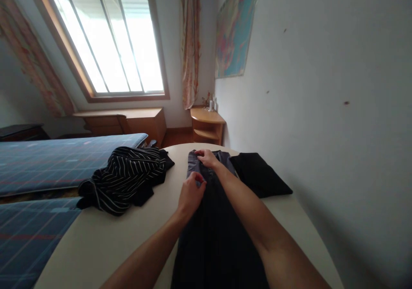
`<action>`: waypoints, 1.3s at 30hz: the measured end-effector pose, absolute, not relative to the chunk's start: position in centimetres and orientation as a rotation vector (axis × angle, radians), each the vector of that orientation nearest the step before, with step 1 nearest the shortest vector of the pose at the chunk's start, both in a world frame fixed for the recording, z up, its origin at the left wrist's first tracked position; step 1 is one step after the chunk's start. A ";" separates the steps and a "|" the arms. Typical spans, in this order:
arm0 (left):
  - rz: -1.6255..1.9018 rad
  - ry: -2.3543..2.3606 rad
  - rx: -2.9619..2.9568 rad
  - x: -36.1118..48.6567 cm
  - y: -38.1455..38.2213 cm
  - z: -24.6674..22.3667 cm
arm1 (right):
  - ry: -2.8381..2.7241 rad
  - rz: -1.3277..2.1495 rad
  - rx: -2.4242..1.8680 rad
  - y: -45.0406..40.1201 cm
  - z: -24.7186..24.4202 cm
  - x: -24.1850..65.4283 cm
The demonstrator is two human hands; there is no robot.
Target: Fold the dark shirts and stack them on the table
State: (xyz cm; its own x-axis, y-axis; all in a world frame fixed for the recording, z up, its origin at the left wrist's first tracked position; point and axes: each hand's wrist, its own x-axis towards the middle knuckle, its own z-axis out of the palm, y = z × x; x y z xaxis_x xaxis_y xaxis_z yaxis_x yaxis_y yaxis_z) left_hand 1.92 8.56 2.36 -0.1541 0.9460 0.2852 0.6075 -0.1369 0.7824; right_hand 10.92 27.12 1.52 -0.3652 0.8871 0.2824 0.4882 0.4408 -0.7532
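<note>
A dark garment (222,237) with a grey upper part lies lengthwise down the middle of the round table, running toward me. My left hand (192,190) is at its left edge, with thumb and fingertips pinched together on the cloth. Farther up, my right hand (207,157) rests on the grey part near its far end, fingers pointing left; what is under its fingertips is too small to make out. Small round fasteners show on the garment between the hands. A folded black cloth (260,175) lies to the right, touching the garment.
A crumpled black-and-white striped garment (128,177) lies at the table's left edge. The pale round table (128,246) reaches close to the right wall. Beds with blue plaid covers (64,160) stand at left. A corner shelf (207,116) is beyond the table.
</note>
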 end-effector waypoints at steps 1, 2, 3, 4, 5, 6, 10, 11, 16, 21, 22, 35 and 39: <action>1.190 1.758 1.736 2.5 8.7 2.0 | -2.013 0.751 -1.146 27.1 1.2 11.4; 1.177 1.763 1.736 3.0 8.9 1.7 | -2.017 0.756 -1.142 27.0 0.9 11.7; 1.165 1.773 1.734 3.4 9.0 1.3 | -2.022 0.760 -1.140 26.9 0.6 12.0; 1.152 1.783 1.735 3.7 9.1 1.0 | -2.027 0.763 -1.141 26.7 0.4 12.2; 1.138 1.793 1.741 4.0 9.1 0.7 | -2.033 0.764 -1.144 26.6 0.1 12.4; 1.122 1.801 1.750 4.3 9.2 0.5 | -2.037 0.762 -1.148 26.5 -0.1 12.4; 1.062 1.821 1.773 4.8 9.2 0.3 | -2.053 0.739 -1.171 26.2 -0.5 12.4; 1.056 1.821 1.770 4.9 9.2 0.4 | -2.057 0.732 -1.176 26.1 -0.5 12.3; 1.020 1.787 1.908 4.3 8.1 0.8 | -2.053 0.683 -1.199 25.4 -0.3 12.2; 0.941 1.705 2.318 2.2 5.6 -0.7 | -2.059 0.526 -1.224 22.8 0.6 13.9; 0.876 1.711 2.357 1.7 5.2 -1.3 | -2.090 0.473 -1.236 22.0 0.8 14.5; 0.481 1.735 2.446 -1.6 7.2 -2.6 | -2.363 0.436 -1.656 15.6 -2.4 17.0; 0.510 1.685 2.457 -2.8 9.2 -2.3 | -2.330 0.429 -1.657 17.2 -2.2 15.9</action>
State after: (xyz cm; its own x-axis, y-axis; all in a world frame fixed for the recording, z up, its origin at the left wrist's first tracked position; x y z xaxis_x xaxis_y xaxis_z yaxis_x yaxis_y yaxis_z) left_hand -2.79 9.23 -2.26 0.3240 0.9231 0.2072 0.8831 -0.3736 0.2838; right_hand 15.89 17.22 -2.20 -0.3224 0.9460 0.0326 0.8725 0.3104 -0.3774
